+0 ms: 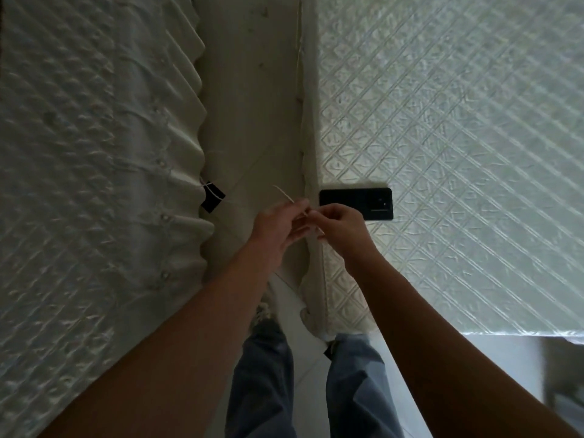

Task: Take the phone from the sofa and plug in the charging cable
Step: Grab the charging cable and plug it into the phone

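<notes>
At frame centre, both hands meet over the gap between two quilted cushions; left hand (278, 229) and right hand (339, 227) each pinch a thin white charging cable (284, 195), both grips clenched on it. Black phone (356, 203) lies flat on the right sofa cushion (458, 137), just above the right hand, near the cushion's left edge. Small black tag (212, 197) hangs at the left cushion's (94, 153) edge
</notes>
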### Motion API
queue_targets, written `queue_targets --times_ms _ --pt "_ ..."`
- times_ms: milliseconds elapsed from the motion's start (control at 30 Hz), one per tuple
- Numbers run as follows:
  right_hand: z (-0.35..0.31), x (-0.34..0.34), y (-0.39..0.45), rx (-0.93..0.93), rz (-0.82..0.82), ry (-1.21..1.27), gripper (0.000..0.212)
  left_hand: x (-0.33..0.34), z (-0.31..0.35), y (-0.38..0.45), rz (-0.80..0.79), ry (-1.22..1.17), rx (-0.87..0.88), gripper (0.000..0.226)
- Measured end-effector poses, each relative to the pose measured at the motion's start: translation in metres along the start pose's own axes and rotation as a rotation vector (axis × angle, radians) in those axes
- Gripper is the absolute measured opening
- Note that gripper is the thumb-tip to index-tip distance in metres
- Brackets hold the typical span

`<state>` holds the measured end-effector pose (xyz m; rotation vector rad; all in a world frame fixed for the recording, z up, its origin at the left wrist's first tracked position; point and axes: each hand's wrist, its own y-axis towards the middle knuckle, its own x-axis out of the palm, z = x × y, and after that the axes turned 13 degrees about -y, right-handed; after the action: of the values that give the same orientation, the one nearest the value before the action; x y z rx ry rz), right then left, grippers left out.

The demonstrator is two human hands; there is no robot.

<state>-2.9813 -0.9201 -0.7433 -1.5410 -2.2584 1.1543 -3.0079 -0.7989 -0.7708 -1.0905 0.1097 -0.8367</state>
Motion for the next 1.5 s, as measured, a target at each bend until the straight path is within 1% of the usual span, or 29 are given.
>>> queue_targets --times_ms 100,200,300,367,433,533,600,667,767,833,933,1100,1200,1300,1500 --pt "0.009 -0.005 0.006 0.045 -0.049 0.026 0.025 -0.001 0.002 0.01 0.061 -0.051 0.034 0.011" --pt "0.015 -0.007 0.014 0.05 -0.068 0.018 0.019 -0.003 0.004 0.018 0.067 -0.074 0.02 0.012" --pt "0.018 -0.009 0.023 0.02 -0.016 -0.043 0.019 -0.003 0.001 0.022 0.042 0.016 -0.043 0.008" --pt "0.018 -0.009 0.031 -0.001 0.014 -0.084 0.023 -0.002 -0.005 0.024 0.019 0.119 -0.082 0.003" --pt "0.022 -0.009 0.041 -0.012 0.03 -0.144 0.024 0.0 -0.009 0.028 0.019 0.197 -0.112 0.006" --pt "0.027 -0.008 0.054 -0.028 0.038 -0.283 0.02 0.001 -0.012 0.036 0.019 0.248 -0.14 0.015" --pt "0.03 -0.007 0.062 -0.044 0.049 -0.35 0.02 0.002 -0.012 0.042 0.027 0.263 -0.149 0.011" --pt "0.031 -0.004 0.069 -0.048 0.067 -0.381 0.023 0.003 -0.012 0.05 0.051 0.226 -0.149 0.007" --pt "0.035 -0.001 0.079 -0.02 0.115 -0.378 0.023 0.003 -0.014 0.065 0.15 0.105 -0.134 0.005" --pt "0.038 -0.002 0.084 0.012 0.152 -0.346 0.026 0.0 -0.018 0.073 0.2 0.059 -0.128 0.009" --pt "0.042 -0.005 0.09 0.047 0.177 -0.304 0.027 -0.004 -0.025 0.081 0.221 0.025 -0.136 0.01" --pt "0.041 -0.011 0.096 0.118 0.137 -0.215 0.025 0.002 -0.036 0.091 0.226 -0.07 -0.137 0.008" --pt "0.04 -0.013 0.096 0.126 0.113 -0.202 0.024 0.007 -0.042 0.093 0.255 -0.168 -0.146 0.005" --pt "0.04 -0.013 0.097 0.131 0.101 -0.19 0.024 0.006 -0.045 0.092 0.254 -0.209 -0.155 0.005" --pt "0.039 -0.014 0.097 0.145 0.094 -0.187 0.024 0.007 -0.045 0.088 0.231 -0.235 -0.153 0.026"
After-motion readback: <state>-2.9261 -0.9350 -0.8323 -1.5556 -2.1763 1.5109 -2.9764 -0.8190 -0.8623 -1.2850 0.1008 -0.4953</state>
